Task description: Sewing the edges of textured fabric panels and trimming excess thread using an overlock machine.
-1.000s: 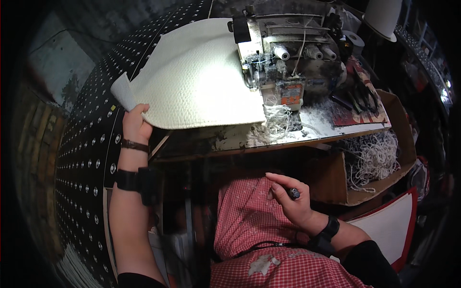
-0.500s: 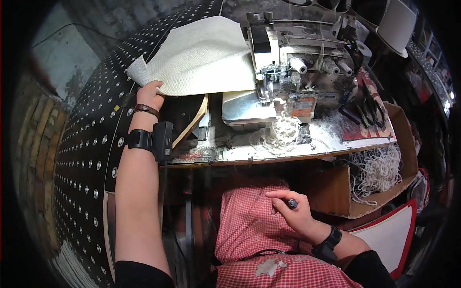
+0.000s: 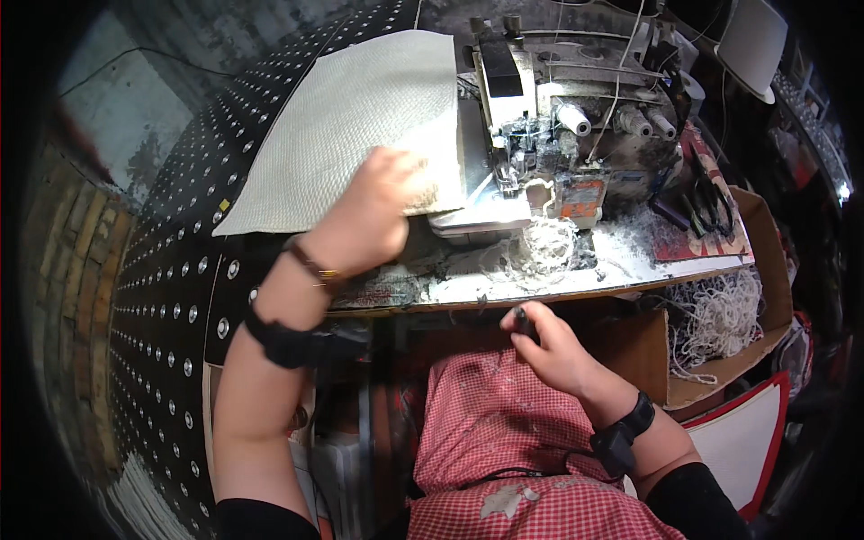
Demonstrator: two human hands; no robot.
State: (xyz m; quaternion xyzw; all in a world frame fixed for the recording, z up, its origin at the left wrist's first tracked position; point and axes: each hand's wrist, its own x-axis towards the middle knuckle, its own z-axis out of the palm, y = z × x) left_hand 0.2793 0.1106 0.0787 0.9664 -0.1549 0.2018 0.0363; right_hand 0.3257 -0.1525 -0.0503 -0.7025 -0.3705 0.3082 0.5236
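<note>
A cream textured cloth [image 3: 351, 117] lies spread flat on the table, its right edge next to the sewing machine [image 3: 513, 108]. My left hand [image 3: 373, 202] is over the cloth's near right part, close to the machine's metal plate [image 3: 481, 218]. Motion smears its fingers, so whether they touch or grip the cloth is unclear. Below the table's front edge, above my lap, my right hand [image 3: 551, 346] is closed around a small dark tool [image 3: 521, 319]. Only the end of that tool shows; the fingers hide its kind.
Tangled white thread [image 3: 547, 245] lies beside the machine. Scissors [image 3: 706, 205] rest on a red patterned sheet at the right. A cardboard box [image 3: 760, 297] full of thread waste [image 3: 711, 324] stands against the table's right front. A studded black surface [image 3: 171, 297] runs along the left.
My left hand has left the cloth's left corner and moved right across it. That folded corner now lies flat. My right hand has risen slightly toward the table edge.
</note>
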